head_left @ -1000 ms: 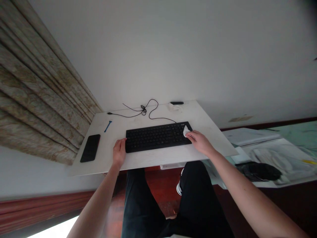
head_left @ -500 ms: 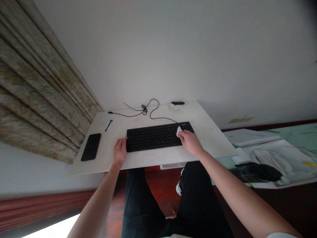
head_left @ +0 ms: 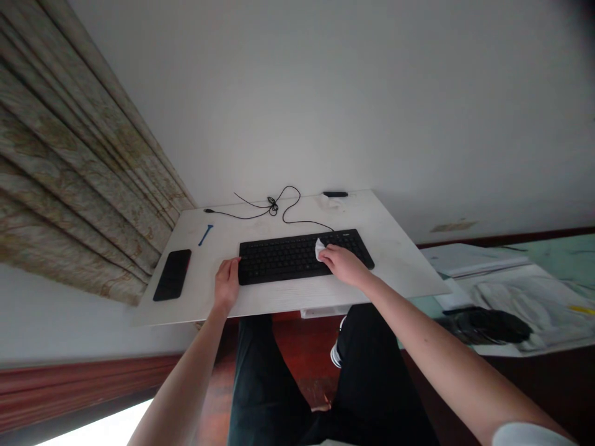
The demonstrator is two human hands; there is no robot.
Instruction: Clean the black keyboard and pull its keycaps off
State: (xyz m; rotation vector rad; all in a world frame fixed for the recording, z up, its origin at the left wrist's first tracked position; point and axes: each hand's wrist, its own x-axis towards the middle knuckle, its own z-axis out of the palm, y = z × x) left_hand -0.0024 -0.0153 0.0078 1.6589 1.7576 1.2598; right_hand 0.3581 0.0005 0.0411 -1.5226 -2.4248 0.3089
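Note:
A black keyboard [head_left: 279, 260] lies on the white table [head_left: 297, 293], slightly turned, its cable [head_left: 307, 222] running back to a tied bundle near the wall. My left hand [head_left: 227, 282] grips the keyboard's left end, fingers curled at its edge. In my right hand [head_left: 341, 263] a crumpled white tissue [head_left: 320, 248] is pinched, resting on the keys right of the middle. The hand covers part of the keys at the right, and the tissue's underside is hidden.
At the table's left lie a black phone [head_left: 172, 274] and a small blue brush-like tool [head_left: 205, 235]. A black object [head_left: 335, 194] and a pale crumpled scrap [head_left: 329, 203] are at the back. Curtains [head_left: 83, 161] hang left. A glass surface with bags [head_left: 515, 297] stands right.
My right hand has moved left across the keys with the tissue, uncovering the keyboard's right end. My left hand stays at the left end.

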